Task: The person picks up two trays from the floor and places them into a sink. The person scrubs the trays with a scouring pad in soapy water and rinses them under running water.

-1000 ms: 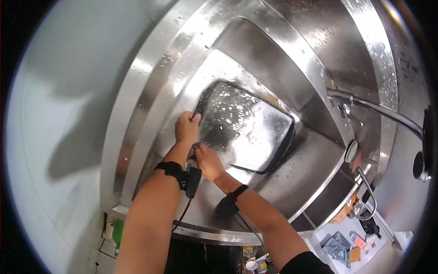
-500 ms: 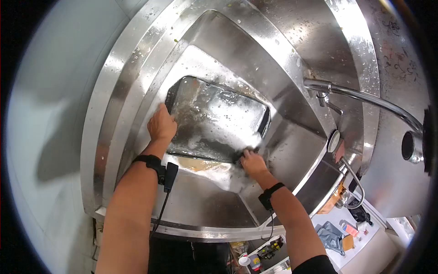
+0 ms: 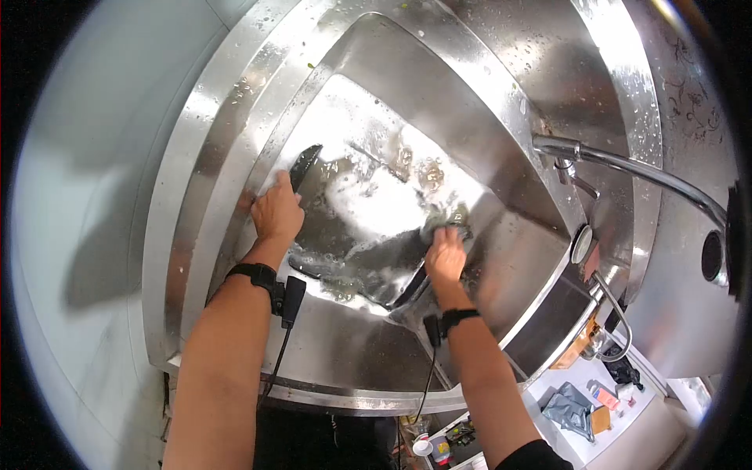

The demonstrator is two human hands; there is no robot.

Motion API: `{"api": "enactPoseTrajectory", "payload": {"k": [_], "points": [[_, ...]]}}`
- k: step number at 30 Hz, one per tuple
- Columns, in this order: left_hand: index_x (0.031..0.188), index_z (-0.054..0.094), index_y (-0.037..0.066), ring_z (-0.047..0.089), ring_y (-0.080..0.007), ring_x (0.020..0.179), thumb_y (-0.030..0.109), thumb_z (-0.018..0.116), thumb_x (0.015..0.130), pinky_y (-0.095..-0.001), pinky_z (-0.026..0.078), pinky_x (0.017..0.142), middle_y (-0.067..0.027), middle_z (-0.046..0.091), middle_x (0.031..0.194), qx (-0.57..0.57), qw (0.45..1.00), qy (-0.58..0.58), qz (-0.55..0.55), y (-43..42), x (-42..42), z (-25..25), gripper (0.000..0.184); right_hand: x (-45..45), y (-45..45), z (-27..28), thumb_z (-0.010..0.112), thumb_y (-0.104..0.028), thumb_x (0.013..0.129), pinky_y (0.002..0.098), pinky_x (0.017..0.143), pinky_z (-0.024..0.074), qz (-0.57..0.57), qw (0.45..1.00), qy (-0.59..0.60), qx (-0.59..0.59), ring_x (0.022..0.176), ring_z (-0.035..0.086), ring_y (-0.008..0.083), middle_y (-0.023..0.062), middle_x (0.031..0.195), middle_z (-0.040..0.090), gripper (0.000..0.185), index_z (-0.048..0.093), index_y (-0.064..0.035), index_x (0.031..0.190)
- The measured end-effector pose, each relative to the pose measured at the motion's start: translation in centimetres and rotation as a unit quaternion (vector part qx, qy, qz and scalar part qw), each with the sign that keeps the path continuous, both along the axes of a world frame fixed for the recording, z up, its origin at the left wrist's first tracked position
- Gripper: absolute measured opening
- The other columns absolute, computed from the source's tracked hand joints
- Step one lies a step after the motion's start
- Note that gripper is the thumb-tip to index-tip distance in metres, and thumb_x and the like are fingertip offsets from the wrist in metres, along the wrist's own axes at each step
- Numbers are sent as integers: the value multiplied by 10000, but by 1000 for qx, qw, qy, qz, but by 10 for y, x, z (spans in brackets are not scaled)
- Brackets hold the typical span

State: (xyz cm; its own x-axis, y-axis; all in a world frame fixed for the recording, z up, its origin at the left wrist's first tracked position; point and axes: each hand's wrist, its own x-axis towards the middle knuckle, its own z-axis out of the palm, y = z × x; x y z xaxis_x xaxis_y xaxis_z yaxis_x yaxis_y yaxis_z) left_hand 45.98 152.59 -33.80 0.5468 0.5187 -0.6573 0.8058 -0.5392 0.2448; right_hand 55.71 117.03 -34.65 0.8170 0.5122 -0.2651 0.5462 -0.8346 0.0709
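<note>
A dark rectangular tray [image 3: 304, 166] lies partly under cloudy, glaring water in the steel sink [image 3: 513, 270]. Its left rim and near right corner show; glare and ripples hide much of the far side. My left hand [image 3: 278, 207] is closed around the tray's left edge. Over the tray's right side, my right hand [image 3: 445, 254] presses a greyish scouring pad [image 3: 448, 222], its fingers closed on it. The pad's exact material cannot be made out.
A curved metal faucet [image 3: 627, 163] reaches over the sink from the right, with a lever below its mount. At lower right, a white surface [image 3: 619, 427] carries a grey plastic bag [image 3: 569, 409] and small packages. A pale wall [image 3: 86, 196] stands on the left.
My right hand has moved away from me along the tray's right side with the pad. The tray has shifted and tilted, its near right corner now closer to me. The left hand stays nearly in place.
</note>
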Motion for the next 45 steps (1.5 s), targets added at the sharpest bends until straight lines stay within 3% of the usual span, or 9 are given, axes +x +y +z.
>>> {"api": "enactPoseTrajectory", "payload": {"k": [7,9,12,16,20,30,33,40,45], "points": [[1190,485,47,678,-407,973,156,679,888,-527,504,831,-216,702,967,3,1000,3,-20,-12,3,11,375,-86,1,21,595,-93,822,463,795,549,42,923,320,-210,975,672,345,189,1064,683,138,702,-40,892],[1177,491,47,677,-408,962,156,683,884,-532,500,820,-214,701,958,5,1000,-15,-5,-13,0,9,366,-93,7,20,566,-90,831,475,811,529,38,907,383,-172,947,665,372,176,1110,679,199,714,-38,954],[1145,502,50,677,-412,939,160,681,884,-539,497,808,-208,700,941,12,999,-43,-7,-11,-5,-3,335,-64,25,-4,614,-80,835,490,778,541,-143,971,175,80,947,650,397,208,1016,665,97,671,-34,900],[1110,512,57,677,-421,943,74,622,870,-532,508,812,-218,697,933,11,999,-31,-24,-12,-2,0,265,1,125,-17,634,-2,798,499,762,486,-328,896,-20,298,843,582,397,201,910,574,124,584,-8,911],[1097,506,54,674,-437,940,70,623,855,-535,510,835,-243,691,932,1,1000,2,-11,-18,1,1,270,6,225,-34,597,45,798,470,833,459,-269,859,-72,430,955,554,390,215,962,561,140,585,3,931],[1104,657,14,641,-429,1059,278,608,870,-504,490,904,-252,687,1089,-98,993,-56,27,-7,-14,16,356,-63,251,0,634,-178,932,448,803,483,-272,784,229,509,913,595,381,210,984,606,185,605,-28,1038],[943,668,-18,644,-458,963,189,635,829,-499,486,822,-259,692,956,-201,971,-103,76,2,-5,30,239,-80,235,33,602,-239,964,447,786,471,-338,745,264,511,878,597,397,226,953,611,231,560,-25,1042],[804,575,-6,613,-146,653,47,672,800,-358,499,545,-100,643,750,-358,918,-155,64,-23,4,181,111,-104,185,178,512,-347,998,403,825,470,-431,647,347,525,959,619,298,224,987,622,357,495,-13,1125],[1070,644,-34,665,-174,824,126,532,998,-326,598,702,-96,660,953,-566,817,-111,22,-55,13,278,208,-96,125,303,676,-220,879,370,847,493,-366,693,319,534,980,645,259,185,1033,663,399,553,10,1181]]}}
